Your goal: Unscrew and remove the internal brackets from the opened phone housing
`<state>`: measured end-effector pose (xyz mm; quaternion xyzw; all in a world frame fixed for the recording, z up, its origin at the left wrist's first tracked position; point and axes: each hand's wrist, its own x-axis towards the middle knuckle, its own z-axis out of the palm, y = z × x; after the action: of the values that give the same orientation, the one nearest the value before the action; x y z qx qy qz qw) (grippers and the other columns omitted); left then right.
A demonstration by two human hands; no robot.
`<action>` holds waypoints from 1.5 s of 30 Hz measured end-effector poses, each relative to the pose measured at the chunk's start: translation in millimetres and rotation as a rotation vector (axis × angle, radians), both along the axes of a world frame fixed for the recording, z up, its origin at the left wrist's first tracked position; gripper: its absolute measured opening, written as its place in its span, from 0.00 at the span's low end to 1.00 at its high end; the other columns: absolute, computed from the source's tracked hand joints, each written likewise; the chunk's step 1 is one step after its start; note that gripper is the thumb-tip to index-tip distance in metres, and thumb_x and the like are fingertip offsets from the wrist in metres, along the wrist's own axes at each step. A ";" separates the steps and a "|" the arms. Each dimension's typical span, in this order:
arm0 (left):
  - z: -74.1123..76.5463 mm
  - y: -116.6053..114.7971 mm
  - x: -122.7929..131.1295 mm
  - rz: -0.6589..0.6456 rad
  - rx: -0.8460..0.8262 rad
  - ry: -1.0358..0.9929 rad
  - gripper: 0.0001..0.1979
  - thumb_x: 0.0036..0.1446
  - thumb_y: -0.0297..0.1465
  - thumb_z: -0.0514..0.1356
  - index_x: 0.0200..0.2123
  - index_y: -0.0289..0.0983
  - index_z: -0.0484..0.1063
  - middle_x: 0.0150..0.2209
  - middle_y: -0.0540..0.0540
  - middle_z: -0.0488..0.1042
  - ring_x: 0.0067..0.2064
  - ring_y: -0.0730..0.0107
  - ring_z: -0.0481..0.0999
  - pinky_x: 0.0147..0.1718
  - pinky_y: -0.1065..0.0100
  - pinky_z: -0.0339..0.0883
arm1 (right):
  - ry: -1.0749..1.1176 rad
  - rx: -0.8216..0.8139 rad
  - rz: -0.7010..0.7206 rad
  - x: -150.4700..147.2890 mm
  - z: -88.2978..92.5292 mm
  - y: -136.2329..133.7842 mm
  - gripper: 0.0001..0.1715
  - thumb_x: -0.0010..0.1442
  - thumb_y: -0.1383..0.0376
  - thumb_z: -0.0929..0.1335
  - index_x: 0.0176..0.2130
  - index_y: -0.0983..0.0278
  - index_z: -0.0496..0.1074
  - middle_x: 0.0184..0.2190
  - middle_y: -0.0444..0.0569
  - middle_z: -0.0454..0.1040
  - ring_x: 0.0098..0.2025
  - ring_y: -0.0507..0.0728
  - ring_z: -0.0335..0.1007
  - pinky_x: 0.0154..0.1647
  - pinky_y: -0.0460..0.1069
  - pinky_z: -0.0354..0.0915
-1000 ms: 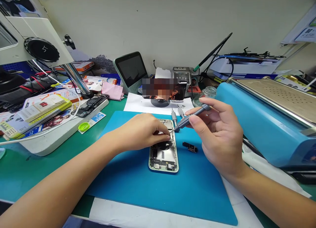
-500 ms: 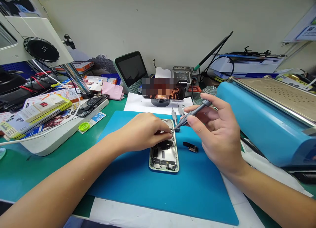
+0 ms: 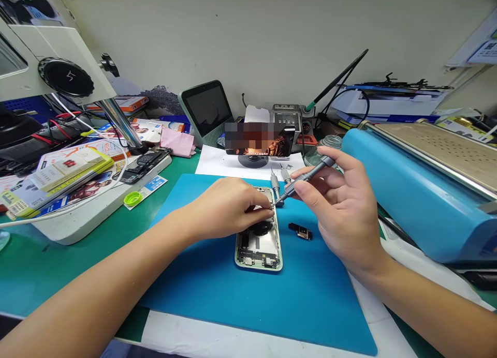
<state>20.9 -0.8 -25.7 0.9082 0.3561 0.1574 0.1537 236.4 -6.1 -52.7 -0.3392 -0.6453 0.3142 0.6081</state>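
Observation:
An opened phone (image 3: pixel 258 244) with a pale green frame lies on the blue mat (image 3: pixel 248 306), its inner parts exposed. Over its upper half rests my left hand (image 3: pixel 236 208), thumb and fingertips pinched together by the screwdriver's tip; whether anything small is between them I cannot make out. A slim grey screwdriver (image 3: pixel 305 180) is held at a slant in my right hand (image 3: pixel 341 208), its tip pointing down-left to the phone's upper right edge. To the right of the phone lies a small black phone part (image 3: pixel 301 231).
Two more grey screwdrivers (image 3: pixel 275 184) lie behind the phone. A propped-up phone (image 3: pixel 259 139) plays a picture on white paper. A blue machine (image 3: pixel 411 192) stands at right, a microscope stand (image 3: pixel 126 125) at left beside stacked boxes (image 3: pixel 66 177). A soldering iron (image 3: pixel 336 81) rises at the back.
Almost nothing differs. Both hands and the screwdriver keep the same pose over the phone, and the whole view has shifted very slightly.

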 end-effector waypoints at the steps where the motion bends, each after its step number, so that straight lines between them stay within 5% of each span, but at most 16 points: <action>1: 0.0 -0.2 0.3 0.002 0.000 0.004 0.10 0.71 0.32 0.63 0.37 0.38 0.83 0.30 0.49 0.83 0.29 0.69 0.76 0.28 0.68 0.55 | -0.002 -0.002 -0.004 -0.1 -0.1 -0.1 0.28 0.63 0.70 0.74 0.59 0.53 0.67 0.42 0.43 0.84 0.45 0.57 0.84 0.47 0.54 0.84; 45: 1.7 -1.5 -0.1 0.049 -0.026 0.037 0.13 0.70 0.35 0.60 0.39 0.39 0.85 0.30 0.48 0.83 0.28 0.70 0.74 0.27 0.66 0.51 | -0.042 -0.015 -0.037 0.7 2.0 -0.9 0.29 0.63 0.68 0.75 0.59 0.54 0.66 0.43 0.45 0.83 0.47 0.58 0.83 0.48 0.54 0.83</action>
<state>20.8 -2.3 -24.0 0.9000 0.3829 0.1396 0.1548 237.1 -7.0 -50.7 -0.3621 -0.6491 0.3008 0.5976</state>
